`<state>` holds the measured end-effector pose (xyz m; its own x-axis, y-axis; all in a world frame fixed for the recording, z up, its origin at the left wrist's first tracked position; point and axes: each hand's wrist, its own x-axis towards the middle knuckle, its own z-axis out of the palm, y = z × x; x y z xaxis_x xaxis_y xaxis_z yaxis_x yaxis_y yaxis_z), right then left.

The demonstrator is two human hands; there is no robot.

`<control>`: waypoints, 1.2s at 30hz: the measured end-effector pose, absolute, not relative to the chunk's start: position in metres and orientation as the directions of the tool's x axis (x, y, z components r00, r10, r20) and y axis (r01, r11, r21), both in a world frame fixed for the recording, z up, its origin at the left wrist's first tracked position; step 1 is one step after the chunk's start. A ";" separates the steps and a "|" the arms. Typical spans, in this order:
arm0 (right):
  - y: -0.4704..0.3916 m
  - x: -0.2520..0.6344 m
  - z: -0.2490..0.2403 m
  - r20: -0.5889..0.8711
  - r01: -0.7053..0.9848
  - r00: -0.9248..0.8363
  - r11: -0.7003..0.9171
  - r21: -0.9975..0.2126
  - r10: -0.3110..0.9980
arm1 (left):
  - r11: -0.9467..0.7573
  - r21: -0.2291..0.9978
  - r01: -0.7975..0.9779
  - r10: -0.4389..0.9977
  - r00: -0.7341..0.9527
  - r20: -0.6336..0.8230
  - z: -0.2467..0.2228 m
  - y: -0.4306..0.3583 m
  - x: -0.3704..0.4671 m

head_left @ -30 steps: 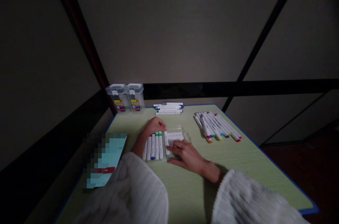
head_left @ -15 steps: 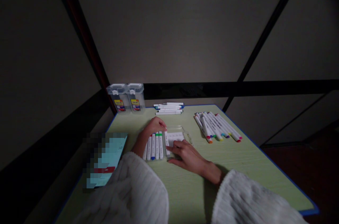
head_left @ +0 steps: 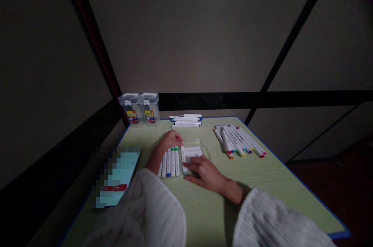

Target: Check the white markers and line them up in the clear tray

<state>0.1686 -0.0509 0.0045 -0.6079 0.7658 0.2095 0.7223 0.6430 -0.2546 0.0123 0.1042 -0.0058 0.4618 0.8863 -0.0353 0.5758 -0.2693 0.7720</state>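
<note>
Between fingertips of the left hand (head_left: 173, 138) at its far end and the right hand (head_left: 205, 171) beside its near half, a white marker (head_left: 183, 155) lies fore-and-aft; whether pinched, I cannot tell.

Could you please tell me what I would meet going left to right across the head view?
Flat pale-blue item, rightmost clear plastic box, left hand, white marker between both hands, right hand, pile of white colour-tipped markers.

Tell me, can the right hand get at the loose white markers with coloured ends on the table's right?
Probably yes: the loose white markers lie beyond the right hand, with only pale green tabletop showing between, though that hand seems to touch another white marker.
</note>
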 end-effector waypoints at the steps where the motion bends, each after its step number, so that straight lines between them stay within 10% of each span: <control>1: -0.051 0.169 0.005 0.211 0.720 -0.609 0.645 -0.257 0.764 | -0.270 0.772 0.576 0.886 0.462 -0.035 -0.006 0.104 0.012; 14: -0.051 0.168 0.006 0.219 0.725 -0.610 0.648 -0.232 0.761 | -0.323 0.674 0.664 0.906 0.423 0.018 -0.009 0.109 0.014; 25: -0.049 0.167 0.003 0.225 0.744 -0.600 0.639 -0.195 0.768 | -0.340 0.425 0.839 0.919 0.201 0.338 -0.008 0.103 0.015; 36: -0.047 0.168 0.002 0.229 0.762 -0.580 0.620 -0.186 0.782 | -0.356 0.223 0.907 0.921 0.301 0.247 -0.025 0.108 0.020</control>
